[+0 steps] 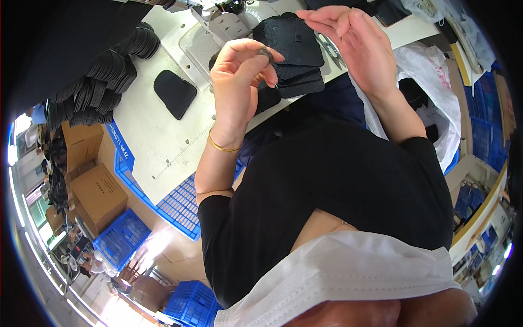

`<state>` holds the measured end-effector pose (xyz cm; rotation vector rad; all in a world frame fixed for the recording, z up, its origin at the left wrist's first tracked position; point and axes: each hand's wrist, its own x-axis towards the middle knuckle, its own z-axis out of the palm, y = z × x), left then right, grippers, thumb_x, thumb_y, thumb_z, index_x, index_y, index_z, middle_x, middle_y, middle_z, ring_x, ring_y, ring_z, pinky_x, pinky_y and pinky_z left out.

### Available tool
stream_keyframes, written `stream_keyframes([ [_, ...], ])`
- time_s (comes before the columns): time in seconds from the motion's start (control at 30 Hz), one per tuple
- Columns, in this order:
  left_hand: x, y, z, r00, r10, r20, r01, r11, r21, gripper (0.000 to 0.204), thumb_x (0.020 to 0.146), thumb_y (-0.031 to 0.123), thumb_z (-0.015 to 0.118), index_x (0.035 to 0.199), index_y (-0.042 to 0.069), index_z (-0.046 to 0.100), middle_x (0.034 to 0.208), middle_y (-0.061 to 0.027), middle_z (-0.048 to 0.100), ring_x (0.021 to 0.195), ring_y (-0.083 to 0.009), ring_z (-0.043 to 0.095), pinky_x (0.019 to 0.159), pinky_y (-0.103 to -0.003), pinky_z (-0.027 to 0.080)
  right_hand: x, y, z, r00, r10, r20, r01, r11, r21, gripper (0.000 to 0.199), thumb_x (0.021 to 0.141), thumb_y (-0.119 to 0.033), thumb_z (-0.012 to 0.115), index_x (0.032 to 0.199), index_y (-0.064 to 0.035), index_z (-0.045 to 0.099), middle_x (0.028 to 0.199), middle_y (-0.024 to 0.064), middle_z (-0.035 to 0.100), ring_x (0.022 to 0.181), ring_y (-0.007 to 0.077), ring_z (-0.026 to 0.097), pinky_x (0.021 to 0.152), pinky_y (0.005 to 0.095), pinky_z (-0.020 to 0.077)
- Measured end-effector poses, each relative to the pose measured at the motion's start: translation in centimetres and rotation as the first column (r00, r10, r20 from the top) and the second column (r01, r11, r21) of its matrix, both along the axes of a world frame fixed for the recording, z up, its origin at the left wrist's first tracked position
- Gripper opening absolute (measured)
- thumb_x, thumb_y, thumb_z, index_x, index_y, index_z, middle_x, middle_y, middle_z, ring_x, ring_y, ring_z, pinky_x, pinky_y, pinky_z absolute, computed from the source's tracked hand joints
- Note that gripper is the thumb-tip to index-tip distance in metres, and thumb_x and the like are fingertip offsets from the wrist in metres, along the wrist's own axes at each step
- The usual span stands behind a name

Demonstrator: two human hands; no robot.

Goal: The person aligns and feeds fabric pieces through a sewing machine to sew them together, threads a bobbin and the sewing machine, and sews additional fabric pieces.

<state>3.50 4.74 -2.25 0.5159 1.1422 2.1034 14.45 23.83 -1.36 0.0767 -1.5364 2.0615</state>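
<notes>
My left hand [235, 76] is raised over the front of the sewing machine, thumb and fingers closed in a pinch. Between them shows a small dark, ring-like thing [266, 54], too small to name. Just beyond, black fabric pieces with rounded corners [294, 52] lie stacked on the white table [158, 139]; the top one bears a small square mark. My right hand [368, 54] hovers at the stack's right with fingers stretched out, holding nothing. Below its fingertips lies a pair of scissors [330, 50]. One more black piece [175, 94] lies alone to the left.
The sewing machine head [226, 24] stands at the back. Many black pieces [111, 71] are piled at the left. Cardboard boxes [98, 193] and blue crates [122, 240] stand on the floor at left. A white sack [444, 103] hangs open at right.
</notes>
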Motion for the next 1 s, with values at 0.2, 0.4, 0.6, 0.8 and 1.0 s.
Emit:
stream_keyframes([
  [0.2,0.6,-0.1,0.7,0.965,-0.244,-0.094,0.231,0.965,-0.126,0.021,0.093,-0.003,0.059,0.114,-0.003,0.060,0.102,-0.0203,0.068,0.079,-0.0177,0.070,0.066,-0.025,0.059,-1.8,0.2,-0.4,0.983,0.060,-0.173,-0.085,0.986,-0.142,0.037,0.108,-0.021,0.035,0.085,0.0016,0.054,0.111,0.0211,0.060,0.116,0.0329,0.058,0.105,0.0446,0.0433],
  [0.4,0.3,0.0,0.6,0.868,-0.435,0.239,0.448,0.894,0.000,0.024,0.094,0.001,0.062,0.117,-0.006,0.062,0.104,-0.0224,0.068,0.079,-0.0202,0.071,0.069,-0.029,0.061,-3.1,-0.5,-0.7,0.935,0.322,-0.150,-0.346,0.919,-0.188,0.036,0.108,-0.019,0.037,0.085,0.0020,0.055,0.111,0.0226,0.063,0.114,0.0334,0.061,0.101,0.0418,0.0475],
  [0.6,0.5,0.0,0.2,0.840,-0.473,0.264,0.466,0.880,0.096,0.020,0.095,0.003,0.063,0.112,-0.006,0.061,0.104,-0.0241,0.068,0.075,-0.0185,0.069,0.067,-0.029,0.059,-2.3,-0.2,-1.8,0.970,0.206,-0.133,-0.238,0.922,-0.305,0.038,0.108,-0.019,0.035,0.084,0.0017,0.055,0.109,0.0224,0.063,0.113,0.0353,0.061,0.102,0.0425,0.0477],
  [0.8,1.3,-0.3,0.0,0.961,-0.274,0.049,0.269,0.959,0.088,0.019,0.092,-0.003,0.063,0.110,-0.005,0.060,0.101,-0.0245,0.069,0.076,-0.0189,0.070,0.070,-0.030,0.059,0.5,0.3,-3.1,0.993,0.096,-0.073,-0.115,0.933,-0.341,0.034,0.107,-0.018,0.036,0.085,0.0002,0.054,0.106,0.0204,0.063,0.112,0.0344,0.062,0.100,0.0426,0.0483],
  [1.0,1.8,-1.7,0.4,0.045,-0.327,-0.944,0.105,0.941,-0.321,0.033,0.068,-0.010,0.066,0.100,0.000,0.065,0.102,-0.0095,0.068,0.082,-0.0200,0.070,0.069,-0.030,0.057,3.4,3.4,-2.6,0.955,0.284,0.091,-0.291,0.954,0.078,0.035,0.107,-0.021,0.034,0.091,0.0004,0.057,0.115,0.0194,0.063,0.108,0.0321,0.065,0.096,0.0414,0.0514],
])
